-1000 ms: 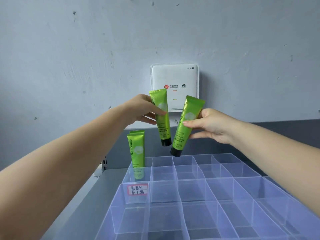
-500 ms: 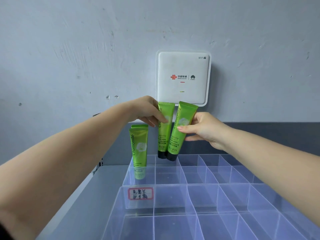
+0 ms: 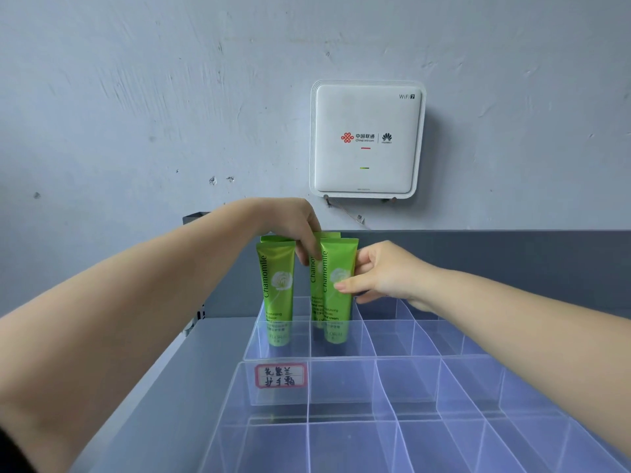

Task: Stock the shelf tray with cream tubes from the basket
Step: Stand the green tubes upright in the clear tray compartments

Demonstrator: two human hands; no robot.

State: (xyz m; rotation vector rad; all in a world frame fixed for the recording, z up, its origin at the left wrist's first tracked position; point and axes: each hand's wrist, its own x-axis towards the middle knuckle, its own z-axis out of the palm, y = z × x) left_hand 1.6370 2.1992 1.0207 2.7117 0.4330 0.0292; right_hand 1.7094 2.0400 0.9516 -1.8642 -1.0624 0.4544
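Observation:
A clear plastic shelf tray [image 3: 341, 390] with many compartments lies on the grey shelf. Green Chamomile cream tubes stand cap-down in its back row. One tube [image 3: 277, 291] stands alone in the back-left compartment, with another behind it. In the compartment to its right, my left hand [image 3: 293, 227] pinches the top of the rear tube [image 3: 314, 288], and my right hand [image 3: 379, 274] holds the front tube [image 3: 336, 295] by its side. Both held tubes reach down into the compartment. The basket is out of view.
A red-bordered handwritten label [image 3: 280, 375] is stuck on the tray's front-left divider. A white WiFi box [image 3: 367, 139] hangs on the wall above the shelf's dark back panel [image 3: 495, 264]. Grey shelf surface [image 3: 191, 370] shows left of the tray.
Both hands have lowered their tubes from mid-air down into the second back-row compartment. The tubes now stand upright, one behind the other.

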